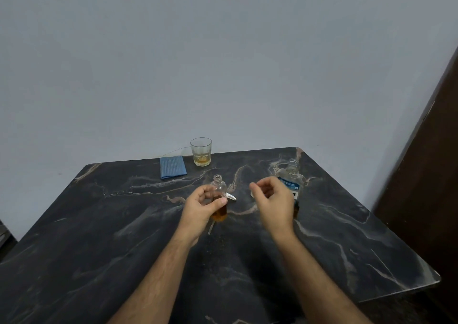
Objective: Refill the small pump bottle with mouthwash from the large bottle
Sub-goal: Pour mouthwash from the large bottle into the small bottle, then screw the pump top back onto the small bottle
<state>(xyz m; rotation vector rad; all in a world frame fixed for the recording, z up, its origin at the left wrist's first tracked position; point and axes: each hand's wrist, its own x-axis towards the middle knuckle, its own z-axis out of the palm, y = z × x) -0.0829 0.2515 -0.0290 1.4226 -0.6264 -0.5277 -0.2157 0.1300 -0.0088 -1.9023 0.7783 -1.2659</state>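
The small clear bottle [219, 194] stands upright at the table's middle, its neck open with no pump on it, amber liquid filling its lower part. My left hand [202, 206] grips its body from the left. A white pump piece [231, 196] lies on the table just right of the bottle, and a thin tube shows below it. The large bottle [292, 178], clear with a blue label and no cap, stands to the right. My right hand [272, 199] hovers in front of it, fingers loosely curled; I cannot tell whether it holds anything.
A glass tumbler [201, 151] with a little amber liquid stands near the far edge of the dark marble table [99, 237]. A folded blue cloth [172, 167] lies left of it. A dark wooden panel [426, 175] rises at the right.
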